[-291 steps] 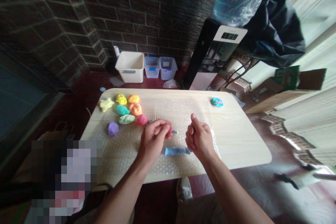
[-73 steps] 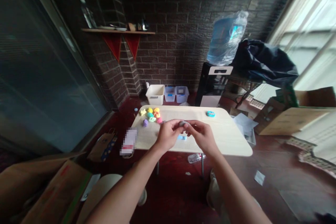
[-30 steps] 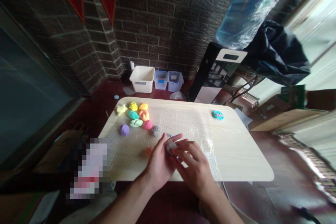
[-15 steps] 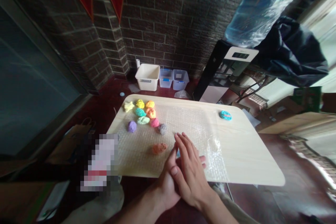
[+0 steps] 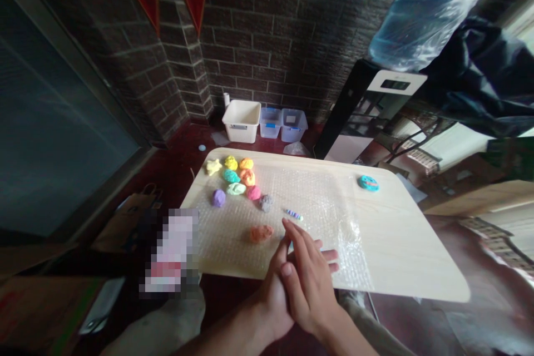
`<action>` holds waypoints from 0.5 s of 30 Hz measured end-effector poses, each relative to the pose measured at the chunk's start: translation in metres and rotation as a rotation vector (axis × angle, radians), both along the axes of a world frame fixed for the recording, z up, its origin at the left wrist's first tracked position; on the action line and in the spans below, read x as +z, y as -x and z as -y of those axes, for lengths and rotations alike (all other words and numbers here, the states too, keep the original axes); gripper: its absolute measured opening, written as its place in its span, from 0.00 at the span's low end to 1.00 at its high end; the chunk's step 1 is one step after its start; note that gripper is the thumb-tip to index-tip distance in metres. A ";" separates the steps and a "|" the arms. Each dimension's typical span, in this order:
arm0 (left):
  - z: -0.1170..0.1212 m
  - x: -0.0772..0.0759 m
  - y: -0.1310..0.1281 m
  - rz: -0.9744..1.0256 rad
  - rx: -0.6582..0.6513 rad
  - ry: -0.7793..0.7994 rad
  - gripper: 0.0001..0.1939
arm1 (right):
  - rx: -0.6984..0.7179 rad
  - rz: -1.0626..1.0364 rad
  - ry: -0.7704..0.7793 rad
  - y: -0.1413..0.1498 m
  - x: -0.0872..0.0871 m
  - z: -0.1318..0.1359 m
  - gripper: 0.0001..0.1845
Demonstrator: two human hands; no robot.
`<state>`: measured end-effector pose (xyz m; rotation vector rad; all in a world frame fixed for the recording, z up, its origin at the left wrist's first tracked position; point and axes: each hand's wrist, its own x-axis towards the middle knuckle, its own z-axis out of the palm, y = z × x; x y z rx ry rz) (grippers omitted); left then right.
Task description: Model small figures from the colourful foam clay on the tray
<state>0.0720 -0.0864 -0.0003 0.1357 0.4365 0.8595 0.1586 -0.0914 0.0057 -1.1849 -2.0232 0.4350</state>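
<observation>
My left hand (image 5: pixel 275 283) lies palm up under my right hand (image 5: pixel 308 278), the two palms pressed together over the table's front edge. Fingers of both hands are stretched out and crossed. A speck of blue shows at the gap between them; what lies between the palms is hidden. Just beyond the fingertips is a small striped roll (image 5: pixel 294 214) in purple, white and teal. To the left rests a brown-orange clay lump (image 5: pixel 261 233). Farther back sit a grey lump (image 5: pixel 266 203), a pink one (image 5: pixel 253 192), a purple one (image 5: pixel 218 198) and several yellow, orange and green lumps.
Bubble wrap (image 5: pixel 308 189) covers the middle of the pale wooden table (image 5: pixel 409 245). A blue clay disc (image 5: pixel 369 183) with an orange stripe sits at the back right. Behind the table stand a white bin (image 5: pixel 242 122), two clear boxes and a water dispenser (image 5: pixel 354 117).
My right hand has slid slightly across the left, and its fingertips sit lower. The striped roll, mostly hidden before, now shows. The whole view has shifted a little.
</observation>
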 end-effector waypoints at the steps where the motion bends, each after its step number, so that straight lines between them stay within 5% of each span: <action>1: 0.000 0.004 0.003 0.019 -0.016 0.020 0.38 | -0.011 -0.017 0.012 -0.002 0.001 -0.001 0.32; 10: -0.020 0.018 0.022 0.130 -0.018 0.036 0.25 | 0.057 -0.081 0.124 -0.021 0.019 -0.014 0.28; 15: -0.025 0.018 0.026 -0.027 -0.048 -0.080 0.07 | -0.001 -0.166 0.236 -0.040 0.016 -0.019 0.27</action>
